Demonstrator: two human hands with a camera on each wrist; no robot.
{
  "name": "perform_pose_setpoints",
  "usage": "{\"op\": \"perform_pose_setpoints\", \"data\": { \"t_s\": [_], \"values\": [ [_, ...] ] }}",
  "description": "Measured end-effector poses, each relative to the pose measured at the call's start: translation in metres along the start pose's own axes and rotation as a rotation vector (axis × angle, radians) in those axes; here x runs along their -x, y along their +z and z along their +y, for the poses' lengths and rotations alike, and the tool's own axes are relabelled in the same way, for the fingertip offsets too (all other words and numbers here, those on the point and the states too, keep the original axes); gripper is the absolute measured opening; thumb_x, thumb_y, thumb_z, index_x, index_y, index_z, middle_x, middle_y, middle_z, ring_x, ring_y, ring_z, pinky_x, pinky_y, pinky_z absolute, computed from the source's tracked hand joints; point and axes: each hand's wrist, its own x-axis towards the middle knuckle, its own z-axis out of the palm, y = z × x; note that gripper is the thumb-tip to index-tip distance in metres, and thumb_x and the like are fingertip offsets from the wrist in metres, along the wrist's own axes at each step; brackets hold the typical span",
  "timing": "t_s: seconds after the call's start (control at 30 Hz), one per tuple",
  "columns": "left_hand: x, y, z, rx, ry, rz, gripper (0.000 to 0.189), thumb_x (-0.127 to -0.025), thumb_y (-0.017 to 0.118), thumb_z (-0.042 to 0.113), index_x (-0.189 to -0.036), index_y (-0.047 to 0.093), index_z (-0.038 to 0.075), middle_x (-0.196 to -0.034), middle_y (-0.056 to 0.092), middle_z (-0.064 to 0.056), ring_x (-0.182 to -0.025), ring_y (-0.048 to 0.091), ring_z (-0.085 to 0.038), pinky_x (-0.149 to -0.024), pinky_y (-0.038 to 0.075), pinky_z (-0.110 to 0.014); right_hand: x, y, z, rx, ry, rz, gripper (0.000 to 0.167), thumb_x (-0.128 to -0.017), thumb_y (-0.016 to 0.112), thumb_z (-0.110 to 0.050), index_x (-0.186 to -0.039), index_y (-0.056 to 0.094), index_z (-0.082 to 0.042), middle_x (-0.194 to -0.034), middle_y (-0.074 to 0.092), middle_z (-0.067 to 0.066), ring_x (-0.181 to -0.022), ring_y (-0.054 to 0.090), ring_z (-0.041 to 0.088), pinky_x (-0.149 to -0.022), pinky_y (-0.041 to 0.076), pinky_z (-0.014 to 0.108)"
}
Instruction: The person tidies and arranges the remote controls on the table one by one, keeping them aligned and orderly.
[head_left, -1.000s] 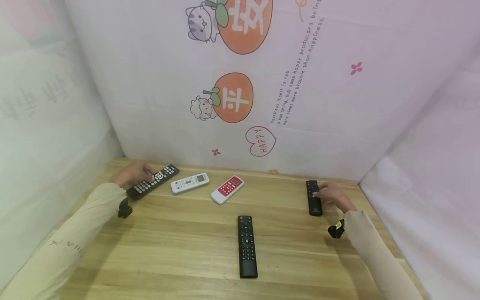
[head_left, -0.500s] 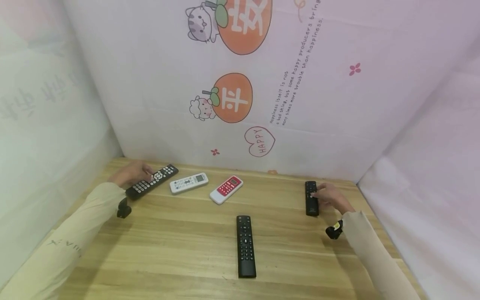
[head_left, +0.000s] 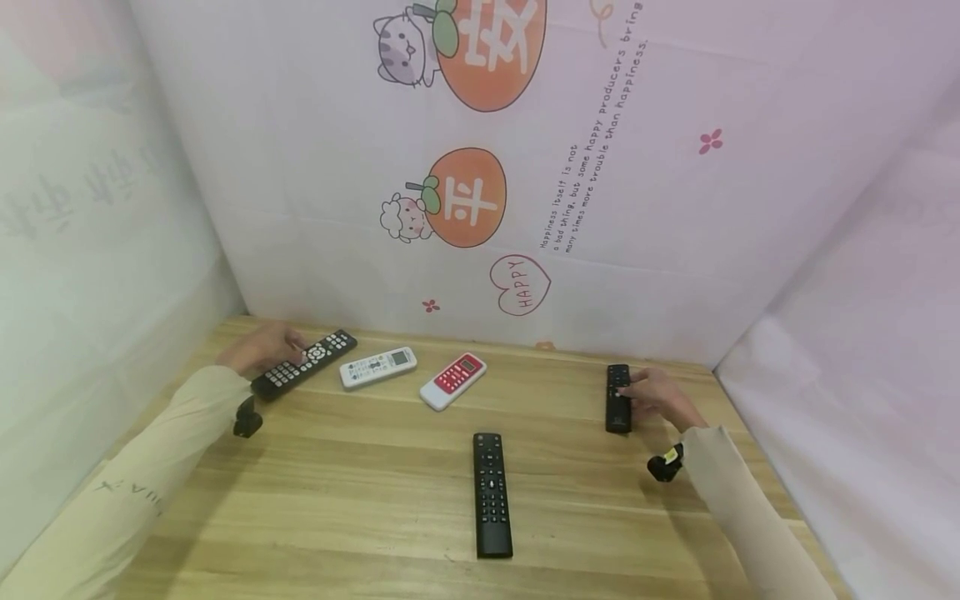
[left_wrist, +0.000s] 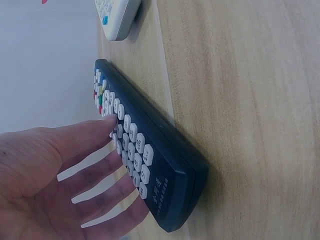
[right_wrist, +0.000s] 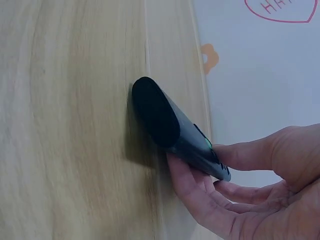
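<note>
At the back left of the table, my left hand (head_left: 268, 347) holds a long black remote control (head_left: 330, 342) with white buttons. In the left wrist view its thumb (left_wrist: 95, 131) lies on the buttons and the other fingers sit along the far side. My right hand (head_left: 660, 393) grips a smaller black remote control (head_left: 618, 417) at the back right. The right wrist view shows the thumb (right_wrist: 245, 154) on its button face and fingers beneath, its blunt end close over the wood. Between the hands lie a white remote control (head_left: 378, 367) and a red-and-white remote control (head_left: 453, 381).
Another black remote control (head_left: 492, 496) lies lengthwise at the front middle of the wooden table (head_left: 360, 500). A printed white cloth (head_left: 637, 292) rises behind the table's back edge, with white cloth sides at left and right.
My right hand and its black remote control have shifted slightly left, and the remote has turned a little. The left hand stays on its remote. The head view has moved only slightly.
</note>
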Motion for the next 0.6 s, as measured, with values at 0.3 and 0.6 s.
{"op": "perform_pose_setpoints", "data": {
  "t_s": [0.3,0.6],
  "values": [
    [0.002,-0.001,0.003,-0.015,-0.008,-0.008,0.050,-0.096,0.068,0.013,-0.135,0.056,-0.016,-0.134,0.058,-0.040,-0.111,0.064,-0.045,-0.091,0.058,-0.048,0.006,0.009,-0.005,-0.072,-0.037,-0.007,0.056,-0.103,0.059,-0.005,-0.143,0.034,0.026,-0.128,0.059,0.043,-0.086,0.073,0.023,-0.080,0.066,0.043],
    [0.001,-0.001,0.005,-0.031,-0.026,-0.008,0.049,-0.097,0.068,0.014,-0.135,0.056,-0.015,-0.134,0.058,-0.041,-0.105,0.066,-0.038,-0.085,0.059,-0.040,0.015,0.016,-0.017,-0.075,-0.064,-0.044,0.063,-0.105,0.058,-0.009,-0.150,0.026,0.023,-0.133,0.056,0.045,-0.111,0.070,0.046,-0.083,0.065,0.044]
  ]
}}
